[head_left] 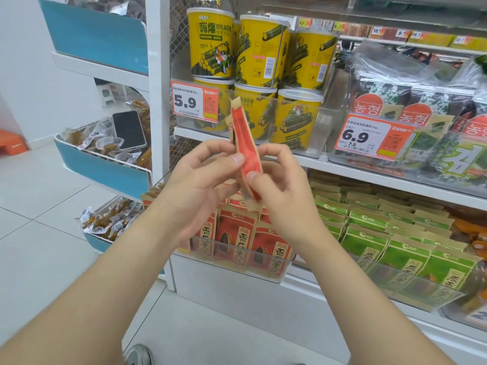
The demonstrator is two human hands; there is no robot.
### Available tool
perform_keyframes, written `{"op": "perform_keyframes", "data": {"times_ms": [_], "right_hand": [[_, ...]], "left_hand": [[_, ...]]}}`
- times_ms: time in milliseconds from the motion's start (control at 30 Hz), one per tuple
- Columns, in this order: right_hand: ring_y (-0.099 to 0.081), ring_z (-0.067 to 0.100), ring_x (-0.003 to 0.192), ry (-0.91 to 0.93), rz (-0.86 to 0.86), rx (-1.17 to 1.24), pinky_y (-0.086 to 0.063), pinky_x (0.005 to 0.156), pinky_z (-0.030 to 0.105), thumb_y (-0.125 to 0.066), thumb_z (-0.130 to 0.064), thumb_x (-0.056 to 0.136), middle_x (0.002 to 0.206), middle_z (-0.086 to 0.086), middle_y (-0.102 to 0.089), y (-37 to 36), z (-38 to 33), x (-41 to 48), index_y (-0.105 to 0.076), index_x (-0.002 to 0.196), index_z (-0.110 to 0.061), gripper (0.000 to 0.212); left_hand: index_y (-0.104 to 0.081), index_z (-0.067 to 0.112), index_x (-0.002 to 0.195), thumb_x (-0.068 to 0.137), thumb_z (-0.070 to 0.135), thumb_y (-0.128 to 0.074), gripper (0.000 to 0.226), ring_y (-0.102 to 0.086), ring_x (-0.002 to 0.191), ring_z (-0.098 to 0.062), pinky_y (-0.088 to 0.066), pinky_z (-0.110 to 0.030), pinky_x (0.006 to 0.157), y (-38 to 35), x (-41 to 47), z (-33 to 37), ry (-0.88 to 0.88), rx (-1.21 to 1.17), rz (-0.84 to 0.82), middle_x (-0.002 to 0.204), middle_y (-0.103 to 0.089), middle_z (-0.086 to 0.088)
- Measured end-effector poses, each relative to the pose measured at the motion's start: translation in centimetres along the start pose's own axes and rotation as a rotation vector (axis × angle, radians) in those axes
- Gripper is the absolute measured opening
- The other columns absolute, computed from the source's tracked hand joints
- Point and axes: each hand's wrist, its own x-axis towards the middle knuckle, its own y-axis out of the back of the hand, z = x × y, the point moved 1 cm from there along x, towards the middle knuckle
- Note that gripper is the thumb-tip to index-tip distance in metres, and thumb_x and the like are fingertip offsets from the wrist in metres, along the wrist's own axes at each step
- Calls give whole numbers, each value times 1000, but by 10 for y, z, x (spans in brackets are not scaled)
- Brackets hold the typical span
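Our left hand [200, 175] and right hand [279, 177] pinch a slim red paper packet [246, 143], centre frame; seemingly light, crinkly, best held by its edges.

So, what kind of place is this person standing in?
Very likely a snack shop: price tags on the shelf, stacked yellow tubs, and a bin of packets like the red packet being held.

Price tag [195, 102] just above the left hand [200, 180] reads 5.9; the yellow canister [210, 46] over it reads 嗨爆. Second price tag [374, 139], right of the right hand [282, 185], reads 6.9 with a small 7.5 below, and the seaweed packs [367, 108] above it say 농형. Red packs [237, 241] below both hands read 香瓜子.
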Motion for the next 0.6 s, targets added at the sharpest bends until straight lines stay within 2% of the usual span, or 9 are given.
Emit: {"op": "perform_keyframes", "data": {"times_ms": [100, 200, 333, 400, 500, 600], "right_hand": [[-72, 37, 80, -26, 70, 40, -59, 60, 44, -60, -25, 93, 97, 14, -78, 8, 0, 4, -63, 116, -19, 24], [-74, 35, 85, -55, 69, 38, -62, 66, 48, -56, -26, 94, 100, 10, -79, 12, 2, 4, -64, 118, -15, 28], [-73, 39, 98, -162, 5, 128, -59, 87, 64, -61, -28, 90, 109, 7, -78, 13, 9, 5, -65, 114, -20, 25], [-73, 27, 93, -226, -27, 164, -57, 89, 57, -64, -27, 86, 107, 4, -78, 13, 9, 5, -64, 113, -18, 29], [-68, 23, 90, -254, -27, 129, -56, 81, 48, -68, -25, 81, 112, 18, -75, 10, 7, 3, -62, 112, -11, 34], [-63, 26, 82, -243, 65, 102, -52, 68, 45, -69, -20, 78, 115, 27, -71, 9, 5, 3, -56, 111, -1, 40]], "left_hand": [[-66, 16, 104, 93, 11, -81, 19, -73, 108, -32, -60, -58, 102, -3, -3, -4, 0, 231, 11, 124, -74, -15], [-64, 16, 101, 94, 11, -81, 19, -76, 108, -33, -60, -62, 99, -6, -5, -5, -14, 342, 23, 127, -74, -13], [-57, 12, 101, 97, 8, -75, 18, -76, 104, -36, -62, -56, 96, -8, -6, -1, -37, 404, -8, 125, -72, -15], [-54, 10, 100, 97, 3, -74, 22, -73, 94, -28, -61, -51, 91, -8, -6, 0, -48, 447, -50, 119, -70, -19], [-47, 9, 98, 88, 6, -74, 29, -65, 92, -17, -59, -43, 86, -9, -7, 0, -53, 511, -123, 105, -67, -13], [-44, 6, 102, 90, 3, -76, 34, -67, 100, -25, -62, -55, 93, -11, -10, -3, -45, 572, -171, 105, -69, -10]]}}
